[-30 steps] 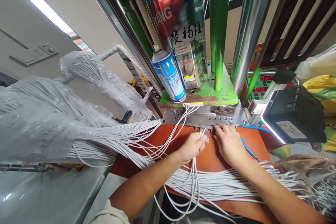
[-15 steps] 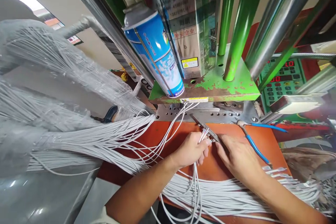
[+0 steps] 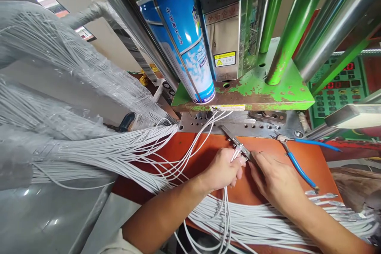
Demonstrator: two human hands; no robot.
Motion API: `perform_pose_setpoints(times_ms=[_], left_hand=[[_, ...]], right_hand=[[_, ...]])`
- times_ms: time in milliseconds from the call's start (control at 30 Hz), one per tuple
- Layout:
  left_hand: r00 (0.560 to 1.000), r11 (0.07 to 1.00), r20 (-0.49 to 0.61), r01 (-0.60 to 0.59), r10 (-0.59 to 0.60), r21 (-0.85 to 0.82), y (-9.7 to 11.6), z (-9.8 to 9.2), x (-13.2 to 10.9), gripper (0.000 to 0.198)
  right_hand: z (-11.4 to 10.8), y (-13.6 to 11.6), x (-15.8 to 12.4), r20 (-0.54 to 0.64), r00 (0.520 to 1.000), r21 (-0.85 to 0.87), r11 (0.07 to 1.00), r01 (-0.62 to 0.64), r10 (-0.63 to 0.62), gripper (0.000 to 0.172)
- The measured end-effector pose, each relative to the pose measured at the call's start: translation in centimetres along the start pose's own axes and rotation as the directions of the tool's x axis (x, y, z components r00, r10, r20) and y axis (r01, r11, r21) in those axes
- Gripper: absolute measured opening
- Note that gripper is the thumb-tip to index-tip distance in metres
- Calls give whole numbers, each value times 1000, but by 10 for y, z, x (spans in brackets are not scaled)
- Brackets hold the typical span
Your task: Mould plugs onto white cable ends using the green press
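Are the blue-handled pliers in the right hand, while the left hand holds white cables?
No: the blue-handled metal pliers lie on the orange board, beside the right hand, as the head view shows. The left hand does hold the thin white cables.

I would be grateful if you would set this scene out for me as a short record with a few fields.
Left hand: holds white cables near their ends, beside a narrow metal piece
Right hand: fingertips at the near end of that piece
Work surface: orange board
Also on board: blue-handled pliers
Behind: green-painted press plate, blue aerosol can, digital control panel
Left side: cable bundles in plastic film
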State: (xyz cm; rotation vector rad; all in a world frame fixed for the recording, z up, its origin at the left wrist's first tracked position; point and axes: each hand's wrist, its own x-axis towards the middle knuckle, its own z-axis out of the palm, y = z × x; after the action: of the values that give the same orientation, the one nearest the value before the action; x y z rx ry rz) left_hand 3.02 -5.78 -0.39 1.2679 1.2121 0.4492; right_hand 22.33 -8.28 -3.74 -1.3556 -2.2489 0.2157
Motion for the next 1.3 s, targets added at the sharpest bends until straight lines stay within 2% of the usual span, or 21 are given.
perform_pose_setpoints(times_ms=[67, 100, 200, 267, 433, 567, 667, 700, 767, 833, 867, 900, 1033, 1133, 1300], left_hand=[[1000, 999, -23, 0, -1, -45, 0, 0, 1, 35], [1000, 995, 1, 1, -1, -96, 1, -1, 2, 37], [986, 967, 165, 43, -1, -250, 4, -9, 6, 49], [977, 957, 212, 63, -2, -283, 6, -15, 7, 51], [983, 971, 183, 56, -13, -231, 3, -15, 8, 44], [988, 969, 144, 85, -52, -233, 2, -12, 11, 45], [981, 965, 186, 98, -53, -244, 3, -13, 11, 49], [984, 974, 169, 84, -49, -212, 2, -15, 10, 49], [1000, 996, 11, 0, 1, -94, 0, -19, 6, 49], [977, 996, -192, -92, 93, 14, -4, -24, 2, 47], [961, 993, -249, -113, 117, 29, -7, -26, 0, 45], [959, 994, -261, -112, 112, 16, -9, -27, -1, 43], [990, 995, -141, -5, -8, -98, -12, -30, 0, 34], [996, 992, -74, 37, -46, -118, -10, -30, 3, 29], [995, 986, -48, 80, -87, -147, -4, -29, 7, 30]], right_hand=[[-1, 0, 1, 14, 1000, 43, 999, -3, 2, 21], [-3, 0, 2, 15, 1000, 86, 996, -28, 27, 21], [-7, 1, 3, 4, 990, 223, 965, -139, 142, 21], [-10, 1, 1, 11, 987, 253, 954, -160, 163, 21], [-9, 1, -3, 27, 998, 218, 974, -64, 60, 19], [-6, 4, -5, 5, 999, 107, 993, 45, -46, 20], [-5, 6, -5, -42, 999, 79, 996, 36, -33, 21], [-5, 7, -5, -63, 998, 87, 996, 16, -11, 20], [-5, 9, -4, -91, 995, 98, 995, -28, 37, 18], [-5, 10, -4, -99, 993, 98, 994, -56, 66, 17], [-5, 11, -4, -99, 993, 94, 994, -62, 71, 17], [-4, 12, -3, -101, 992, 87, 994, -64, 73, 18], [-4, 12, -3, -114, 991, 69, 996, -59, 66, 17], [-6, 9, -2, -70, 996, 94, 994, -52, 59, 18], [-8, 7, -1, 32, 999, 200, 980, -18, 11, 18]])
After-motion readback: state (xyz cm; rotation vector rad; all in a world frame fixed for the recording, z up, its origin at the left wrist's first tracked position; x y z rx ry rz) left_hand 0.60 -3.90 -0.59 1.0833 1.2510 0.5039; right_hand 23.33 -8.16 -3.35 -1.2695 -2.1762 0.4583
